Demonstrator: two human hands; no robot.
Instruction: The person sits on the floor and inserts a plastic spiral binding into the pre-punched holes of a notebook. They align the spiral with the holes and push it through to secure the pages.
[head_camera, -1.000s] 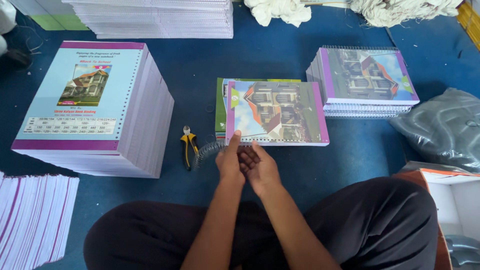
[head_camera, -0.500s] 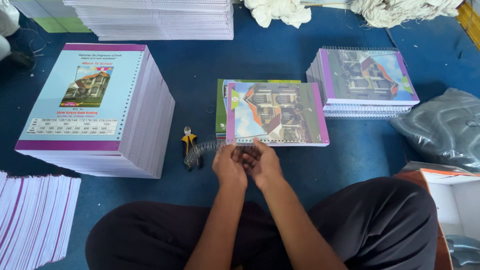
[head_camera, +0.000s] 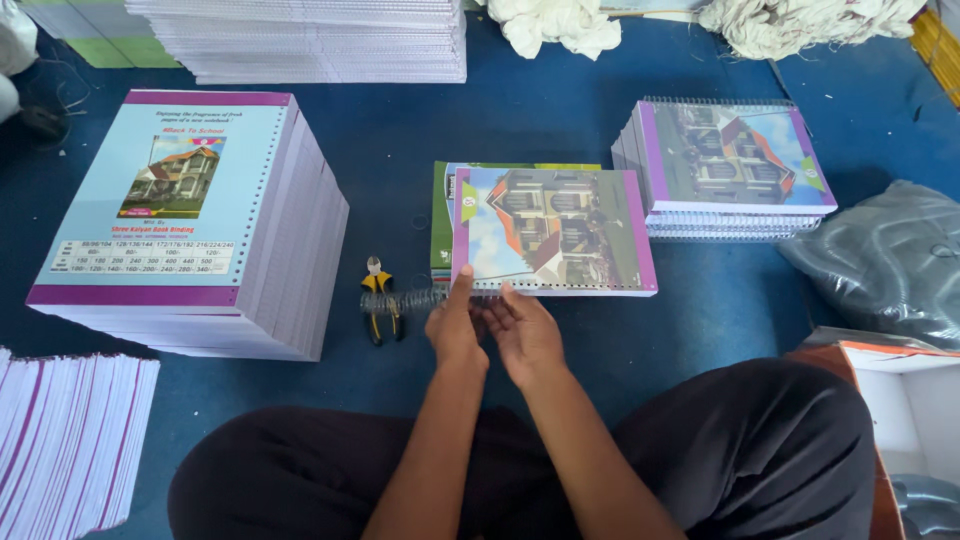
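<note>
Both hands pinch wire coil (head_camera: 405, 300) at notebook (head_camera: 553, 232) near edge: left hand (head_camera: 456, 325), right hand (head_camera: 522, 335); threading underway, next needs hole alignment.

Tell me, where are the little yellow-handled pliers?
In the head view, the yellow-handled pliers lie on the blue floor, left of the left hand, between the tall paper stack and the house-cover notebook.

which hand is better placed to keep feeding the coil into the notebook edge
Left, probably. The left hand rests on the wire coil where it meets the punched edge of the notebook. The right hand sits further along that edge, past the coil's free end, so it suits steadying.
</note>
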